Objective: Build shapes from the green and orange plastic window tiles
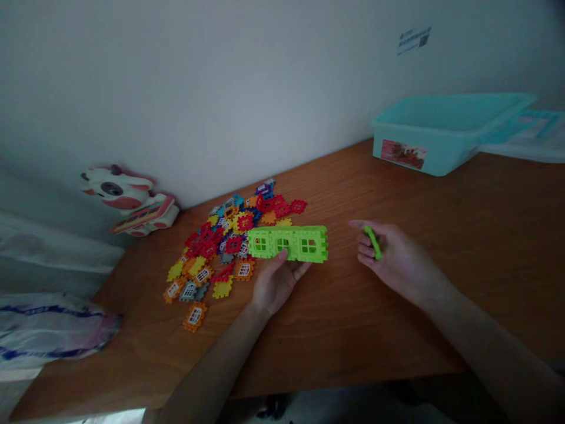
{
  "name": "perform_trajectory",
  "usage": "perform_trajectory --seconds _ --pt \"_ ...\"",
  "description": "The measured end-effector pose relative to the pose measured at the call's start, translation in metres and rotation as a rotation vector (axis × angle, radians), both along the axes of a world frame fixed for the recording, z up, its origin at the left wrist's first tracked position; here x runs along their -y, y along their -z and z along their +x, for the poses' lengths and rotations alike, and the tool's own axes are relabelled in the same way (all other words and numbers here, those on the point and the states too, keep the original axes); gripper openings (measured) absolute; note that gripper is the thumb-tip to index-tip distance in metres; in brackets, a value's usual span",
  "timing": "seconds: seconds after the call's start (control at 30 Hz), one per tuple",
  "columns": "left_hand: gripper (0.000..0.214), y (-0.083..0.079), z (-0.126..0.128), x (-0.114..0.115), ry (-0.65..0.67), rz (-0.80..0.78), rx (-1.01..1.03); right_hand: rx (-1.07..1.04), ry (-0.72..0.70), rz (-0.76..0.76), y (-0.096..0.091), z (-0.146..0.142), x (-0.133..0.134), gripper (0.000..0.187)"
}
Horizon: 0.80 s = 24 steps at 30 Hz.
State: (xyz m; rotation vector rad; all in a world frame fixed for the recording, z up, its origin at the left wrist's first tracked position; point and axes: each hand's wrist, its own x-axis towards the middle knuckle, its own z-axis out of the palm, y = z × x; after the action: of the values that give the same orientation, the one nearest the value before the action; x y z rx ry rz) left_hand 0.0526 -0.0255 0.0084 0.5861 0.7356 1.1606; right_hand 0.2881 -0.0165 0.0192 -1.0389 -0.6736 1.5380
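Observation:
My left hand [276, 282] grips a long lime-green block [295, 244] built from joined interlocking window tiles, with the thumb on its front face and fingers beneath. Three window openings show along the side facing me. To the right, apart from the block, my right hand [392, 259] holds a single lime-green tile [373, 242], seen nearly edge-on between thumb and fingers; its index finger points out to the left. Just left of the block lies a loose pile of tiles [207, 241] in red, yellow, orange, grey, blue and purple, several with white window inserts.
A cow-shaped toy keyboard [141, 203] stands by the wall at the left. A turquoise plastic bin [415, 144] sits at the back right, a translucent lid [529, 141] beside it. A plastic bag [53, 330] lies at the left table edge. The wooden table [335, 341] ends in front of me.

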Motion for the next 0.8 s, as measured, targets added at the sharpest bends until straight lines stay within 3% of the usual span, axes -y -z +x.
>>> perform_trajectory --seconds 0.07,0.17,0.33,0.5,0.6,0.8 --pt "0.035 -0.001 0.002 0.002 0.046 -0.009 0.031 0.040 -0.008 -0.019 0.003 -0.006 0.004 0.039" --pt "0.040 0.000 0.007 0.007 0.110 -0.012 0.029 0.244 -0.056 0.079 0.005 -0.013 0.012 0.051" --pt "0.045 0.009 0.015 0.016 0.135 0.083 -0.079 0.495 -0.199 0.264 -0.001 -0.016 0.020 0.042" --pt "0.062 0.009 0.004 0.009 0.073 0.189 -0.060 0.526 -0.102 0.304 -0.009 -0.008 0.020 0.045" --pt "0.054 0.006 -0.004 0.001 -0.028 0.132 -0.122 0.543 -0.053 0.341 -0.005 -0.005 0.020 0.051" --pt "0.041 0.003 0.001 0.001 -0.014 0.026 -0.145 0.713 -0.020 0.432 0.006 -0.015 0.026 0.058"
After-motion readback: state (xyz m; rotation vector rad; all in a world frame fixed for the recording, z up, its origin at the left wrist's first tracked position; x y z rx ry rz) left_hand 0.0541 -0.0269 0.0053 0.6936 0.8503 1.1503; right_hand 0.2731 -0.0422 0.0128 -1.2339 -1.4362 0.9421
